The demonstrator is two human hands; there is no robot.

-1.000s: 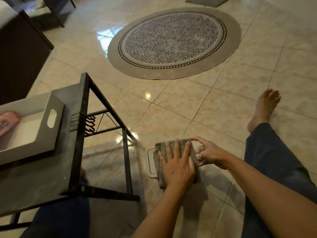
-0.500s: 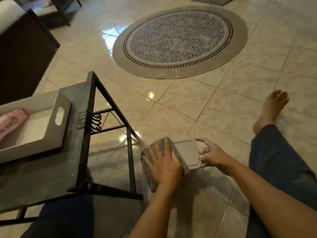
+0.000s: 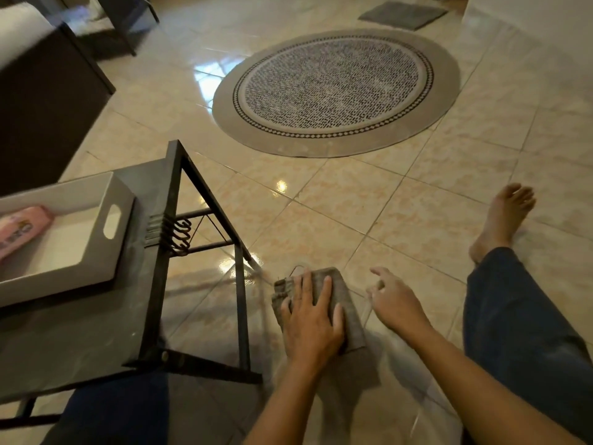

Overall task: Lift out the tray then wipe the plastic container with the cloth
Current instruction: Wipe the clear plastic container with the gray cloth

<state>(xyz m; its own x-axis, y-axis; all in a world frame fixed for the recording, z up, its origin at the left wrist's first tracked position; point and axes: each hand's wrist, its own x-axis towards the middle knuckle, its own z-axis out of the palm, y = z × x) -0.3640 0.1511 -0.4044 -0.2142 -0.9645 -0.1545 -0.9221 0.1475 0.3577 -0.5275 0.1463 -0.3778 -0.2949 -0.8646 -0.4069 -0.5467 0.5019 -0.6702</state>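
Note:
My left hand (image 3: 313, 319) lies flat on a folded grey cloth (image 3: 348, 311) and presses it onto the plastic container (image 3: 297, 270) on the floor tiles. The cloth hides nearly all of the container; only a thin curved edge shows at its far left corner. My right hand (image 3: 396, 305) is at the container's right side with curled fingers pinching its edge. The white tray (image 3: 120, 252), which has a cut-out handle, rests on the low dark table (image 3: 96, 335) at the left, with a pink packet (image 3: 21, 228) inside it.
The table's black metal frame (image 3: 240, 303) stands just left of my hands. My legs in dark trousers lie at both sides, with a bare foot (image 3: 503, 216) at the right. A round patterned rug (image 3: 335, 91) lies further off, and dark furniture (image 3: 41, 101) stands at the far left.
My left hand slid the cloth left across the container, baring its top, then back to the right so it covers it again. My right hand stayed at the container's right edge.

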